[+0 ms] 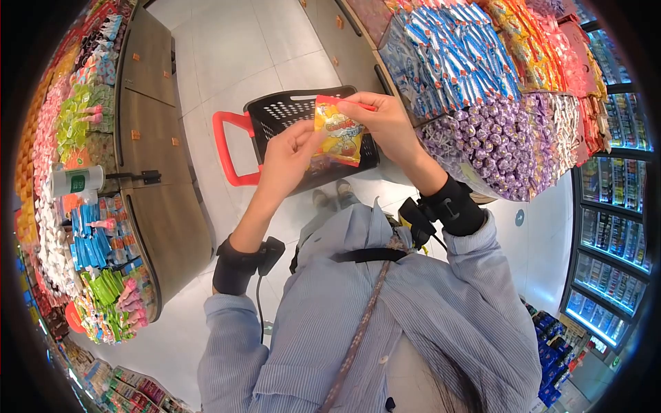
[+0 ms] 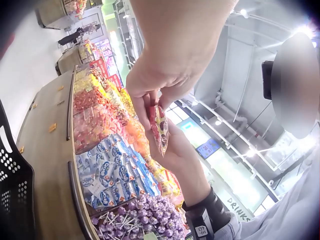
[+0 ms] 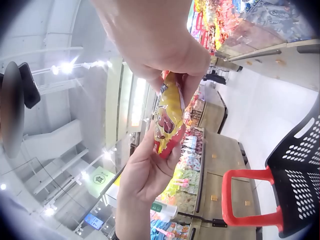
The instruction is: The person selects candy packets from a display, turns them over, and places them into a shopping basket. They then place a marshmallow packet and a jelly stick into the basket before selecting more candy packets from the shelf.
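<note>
A yellow and red candy packet (image 1: pixel 342 138) is held up between both hands, over the black shopping basket (image 1: pixel 268 110). My left hand (image 1: pixel 292 153) pinches the packet's left edge between thumb and fingers. On the opposite side my right hand (image 1: pixel 385 127) grips its upper right corner. Seen edge-on in the left wrist view, the packet (image 2: pixel 160 127) looks thin at that side. The right wrist view shows the packet (image 3: pixel 169 117) puffed out, with a cartoon print and a red zigzag end near the left fingers.
The basket's red handle (image 1: pixel 234 148) sticks out leftward. To the right are blue-and-white candy packs (image 1: pixel 454 55) and purple-wrapped lollipops (image 1: pixel 492 144) in bins. A candy counter (image 1: pixel 148 89) lines the left, and drink shelves (image 1: pixel 613 227) glow at far right.
</note>
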Motion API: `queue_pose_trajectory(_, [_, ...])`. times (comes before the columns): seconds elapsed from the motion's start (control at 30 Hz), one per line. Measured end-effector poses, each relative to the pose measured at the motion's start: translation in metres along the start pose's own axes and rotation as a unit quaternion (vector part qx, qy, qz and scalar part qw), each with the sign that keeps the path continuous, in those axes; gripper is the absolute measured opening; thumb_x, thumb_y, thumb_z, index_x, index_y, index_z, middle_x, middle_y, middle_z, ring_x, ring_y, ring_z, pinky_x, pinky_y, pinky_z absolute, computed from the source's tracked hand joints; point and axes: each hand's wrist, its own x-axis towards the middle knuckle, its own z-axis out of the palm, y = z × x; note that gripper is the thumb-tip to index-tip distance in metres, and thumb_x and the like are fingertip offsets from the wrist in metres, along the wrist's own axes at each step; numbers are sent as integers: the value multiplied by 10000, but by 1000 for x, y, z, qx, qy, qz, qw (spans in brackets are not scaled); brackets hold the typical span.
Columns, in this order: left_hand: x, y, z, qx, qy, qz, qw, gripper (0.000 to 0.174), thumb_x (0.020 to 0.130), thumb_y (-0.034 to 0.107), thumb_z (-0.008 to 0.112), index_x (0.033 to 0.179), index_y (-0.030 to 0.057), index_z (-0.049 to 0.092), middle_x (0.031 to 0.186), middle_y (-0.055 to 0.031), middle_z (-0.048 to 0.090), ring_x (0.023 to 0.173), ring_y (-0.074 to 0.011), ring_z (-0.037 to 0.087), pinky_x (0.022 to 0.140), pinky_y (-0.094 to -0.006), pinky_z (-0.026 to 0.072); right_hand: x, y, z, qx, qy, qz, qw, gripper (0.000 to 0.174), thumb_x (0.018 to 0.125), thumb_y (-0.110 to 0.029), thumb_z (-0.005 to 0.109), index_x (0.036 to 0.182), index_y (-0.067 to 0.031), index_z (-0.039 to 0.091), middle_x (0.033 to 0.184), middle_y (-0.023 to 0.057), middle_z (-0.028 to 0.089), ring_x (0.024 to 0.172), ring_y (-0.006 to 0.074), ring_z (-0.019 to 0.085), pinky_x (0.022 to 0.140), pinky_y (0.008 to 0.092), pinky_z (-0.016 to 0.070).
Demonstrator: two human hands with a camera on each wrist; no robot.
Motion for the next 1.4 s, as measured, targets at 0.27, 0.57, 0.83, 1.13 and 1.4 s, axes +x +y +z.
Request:
queue_pose_trajectory(0.27, [-4,0,-2,-42,14,-3,999,226,853,72,498,1044,-48,505,908,-85,620,797,-71,562,700,-193,446,7,6,10,52,20,-25,998,188,783,-169,609,801,17,623,701,18,595,585,31,503,487,169,389])
queue_pose_trajectory(0.57, [-2,-7,-5,-48,-25,-30,998,249,856,76,497,1072,-47,483,937,-92,610,824,-88,566,715,-205,458,-1,14,7,-7,86,7,996,163,773,-153,614,790,8,629,688,16,592,597,47,518,511,184,403])
queue_pose_trajectory(0.83, [0,-28,16,-23,-82,-55,995,318,783,-49,547,1078,-45,429,959,-113,592,871,-127,575,782,-232,459,-28,37,-4,-27,158,-5,987,171,760,-146,622,787,22,635,660,13,595,597,37,501,524,191,409])
queue_pose_trajectory(1.13, [0,-33,66,-8,-150,-69,986,334,774,-44,561,1084,-43,439,929,-125,609,819,-133,598,712,-218,476,-85,21,-38,-47,193,-2,980,182,774,-160,610,811,18,628,693,23,601,633,46,512,560,204,421])
queue_pose_trajectory(1.4, [-22,-32,164,6,-196,-47,980,318,767,-29,575,1060,-40,453,892,-102,611,776,-112,596,688,-209,481,-173,23,-102,-49,221,-48,973,197,771,-171,620,838,14,622,672,-6,576,612,28,479,546,189,398])
